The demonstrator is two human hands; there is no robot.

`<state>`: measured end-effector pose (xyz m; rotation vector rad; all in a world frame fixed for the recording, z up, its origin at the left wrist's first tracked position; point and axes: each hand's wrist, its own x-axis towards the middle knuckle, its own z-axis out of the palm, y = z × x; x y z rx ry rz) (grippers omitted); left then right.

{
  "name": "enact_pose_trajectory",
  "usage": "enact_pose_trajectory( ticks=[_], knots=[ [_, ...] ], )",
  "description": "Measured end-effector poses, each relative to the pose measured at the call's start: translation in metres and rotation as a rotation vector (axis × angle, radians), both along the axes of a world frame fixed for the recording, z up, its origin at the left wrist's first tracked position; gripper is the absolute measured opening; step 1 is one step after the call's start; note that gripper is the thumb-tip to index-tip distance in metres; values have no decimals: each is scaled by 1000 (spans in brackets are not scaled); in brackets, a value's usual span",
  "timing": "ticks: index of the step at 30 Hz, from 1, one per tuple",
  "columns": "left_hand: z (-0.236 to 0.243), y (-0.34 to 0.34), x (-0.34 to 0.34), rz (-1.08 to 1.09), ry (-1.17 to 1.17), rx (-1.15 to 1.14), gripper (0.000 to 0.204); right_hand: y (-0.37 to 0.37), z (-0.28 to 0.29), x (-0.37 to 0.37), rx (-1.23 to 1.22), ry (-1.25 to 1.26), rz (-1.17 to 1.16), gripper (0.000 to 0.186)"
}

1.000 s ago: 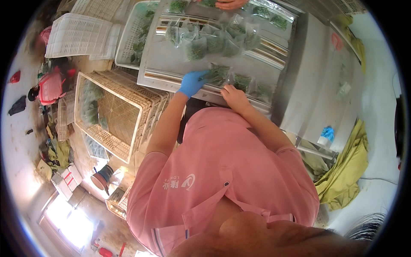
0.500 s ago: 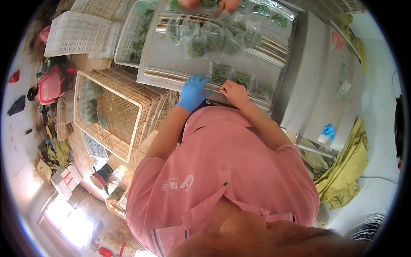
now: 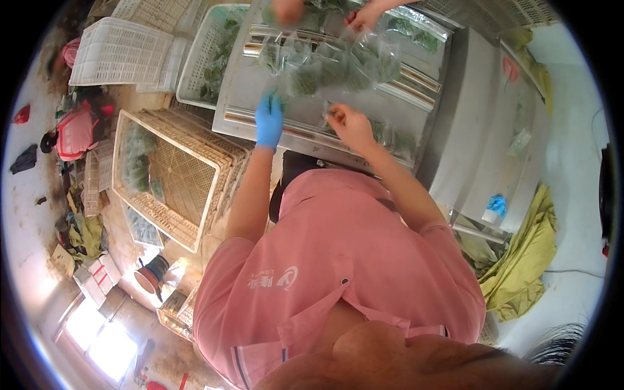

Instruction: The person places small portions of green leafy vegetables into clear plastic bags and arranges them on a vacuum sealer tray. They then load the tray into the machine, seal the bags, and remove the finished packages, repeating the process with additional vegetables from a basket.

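Observation:
In a blue glove, my left hand [image 3: 269, 121] reaches over the near edge of the metal table [image 3: 247, 101]. Its fingers are drawn together by a small patch of green; what they hold is unclear. My bare right hand [image 3: 354, 127] pinches the edge of what looks like a clear plastic bag [image 3: 327, 116]. Beyond both hands lies a pile of clear bags of leafy greens [image 3: 305, 79]. More bagged greens [image 3: 383, 132] lie just right of my right hand, partly covered by it. Silvery sealing bars [image 3: 416, 96] with brownish strips run across the tabletop.
Across the table another person's hand [image 3: 365, 15] touches the bags; a second hand there is blurred. Left of the table stand a pale green crate of greens [image 3: 195, 71] and stacked cream baskets [image 3: 166, 112], with bagged greens in the top one. A metal surface [image 3: 455, 143] adjoins at right.
My left hand has left the table edge, moving left and forward. My right hand has lifted slightly and pinches now. The left bag of the near row is gone from its place; the pile has shifted.

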<state>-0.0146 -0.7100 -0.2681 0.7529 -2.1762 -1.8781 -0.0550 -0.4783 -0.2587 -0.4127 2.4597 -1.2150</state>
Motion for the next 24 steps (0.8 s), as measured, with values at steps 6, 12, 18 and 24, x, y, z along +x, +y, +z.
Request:
enact_pose_trajectory(
  ticks=[6, 12, 18, 24],
  knots=[
    [-2, -5, -33, 62, -39, 506, 27, -57, 8, -45, -727, -681, -419, 29],
    [-6, -27, 4, -81, -226, 774, 30, -45, 5, -15, -612, -786, -430, 23],
    [-13, -43, -10, -299, -178, -7, 42, -43, 4, -7, -165, -97, -145, 12],
    [-37, -29, -23, -308, -214, -553, 41, -61, -31, -4, 263, 660, 75, 13]
  ],
)
